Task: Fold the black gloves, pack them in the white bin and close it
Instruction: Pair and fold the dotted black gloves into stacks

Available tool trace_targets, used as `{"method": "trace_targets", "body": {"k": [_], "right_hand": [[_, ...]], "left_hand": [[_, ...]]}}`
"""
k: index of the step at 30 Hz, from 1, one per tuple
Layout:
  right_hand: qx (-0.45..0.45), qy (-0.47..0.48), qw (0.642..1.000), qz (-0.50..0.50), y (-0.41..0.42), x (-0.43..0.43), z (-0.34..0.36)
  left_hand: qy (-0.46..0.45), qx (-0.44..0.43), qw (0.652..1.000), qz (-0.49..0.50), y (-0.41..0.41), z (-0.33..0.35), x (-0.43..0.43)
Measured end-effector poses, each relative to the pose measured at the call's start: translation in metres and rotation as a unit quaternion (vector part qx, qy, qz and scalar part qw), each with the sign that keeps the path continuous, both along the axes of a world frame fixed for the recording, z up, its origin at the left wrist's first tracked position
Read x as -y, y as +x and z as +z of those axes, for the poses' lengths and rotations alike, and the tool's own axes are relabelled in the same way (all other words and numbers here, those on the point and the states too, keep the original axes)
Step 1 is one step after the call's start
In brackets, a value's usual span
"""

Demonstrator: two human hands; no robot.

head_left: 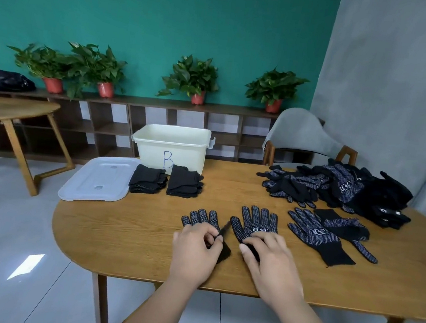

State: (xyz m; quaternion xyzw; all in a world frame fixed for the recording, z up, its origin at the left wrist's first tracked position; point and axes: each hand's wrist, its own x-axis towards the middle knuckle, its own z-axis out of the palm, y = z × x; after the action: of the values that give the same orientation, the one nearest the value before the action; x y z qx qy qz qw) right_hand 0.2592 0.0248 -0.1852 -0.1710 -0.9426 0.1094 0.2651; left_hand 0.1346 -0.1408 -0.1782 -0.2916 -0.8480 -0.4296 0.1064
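1. Oval wooden table [132, 231] in front of a teal wall.
2. Hidden: the hands cover most of both near cuffs. White bin [171, 146] floor is out of view, so contents cannot be told.
3. Left glove [201, 216] and right glove [255, 220] lie near centre, dotted side up, fingers pointing far.
4. Left hand [197, 244] pinches the left glove's cuff. Right hand [267, 258] fingers curl round the right glove's cuff.
5. Bin is far centre, open, marked "B", with lid [98, 177] flat at its left. 2 folded stacks [147, 180] sit just in front, and an unfolded pile [349, 187] lies far right.

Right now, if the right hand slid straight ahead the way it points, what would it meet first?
The right hand holds the cuff of a dotted glove, so that glove's palm comes first; beyond it, probably the folded stack by the white bin, though depth is unclear.
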Motion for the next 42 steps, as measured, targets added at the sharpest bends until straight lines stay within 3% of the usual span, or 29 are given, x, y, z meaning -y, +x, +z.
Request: {"method": "trace_targets", "body": {"k": [3,6,13,18,27,35,39,42], "right_hand": [[-0.011,-0.039,0.998,0.053,0.002,-0.001,0.003],[-0.023,-0.093,0.991,0.088,0.002,-0.005,0.002],[-0.087,-0.216,0.972,0.030,0.008,-0.007,0.006],[-0.039,-0.199,0.979,0.004,0.007,-0.001,0.008],[-0.059,-0.275,0.958,0.051,0.014,-0.007,0.026],[-0.078,-0.267,0.953,0.119,0.035,-0.025,0.116],[-0.063,-0.276,0.947,0.150,0.031,-0.035,0.158],[-0.023,-0.236,0.963,0.130,0.019,-0.050,0.175]], "left_hand": [[0.062,0.047,0.995,-0.056,0.002,0.001,0.003],[0.057,0.065,0.992,-0.095,0.004,0.003,0.003],[-0.017,-0.051,0.994,-0.098,0.000,-0.004,0.001],[-0.113,-0.096,0.984,-0.103,0.001,-0.004,0.000],[-0.123,-0.097,0.984,-0.087,0.004,0.000,0.000],[-0.148,-0.107,0.979,-0.091,0.006,0.002,0.000],[-0.168,-0.130,0.971,-0.110,0.008,0.003,0.000],[-0.194,-0.153,0.959,-0.140,0.011,0.004,0.000]]}}
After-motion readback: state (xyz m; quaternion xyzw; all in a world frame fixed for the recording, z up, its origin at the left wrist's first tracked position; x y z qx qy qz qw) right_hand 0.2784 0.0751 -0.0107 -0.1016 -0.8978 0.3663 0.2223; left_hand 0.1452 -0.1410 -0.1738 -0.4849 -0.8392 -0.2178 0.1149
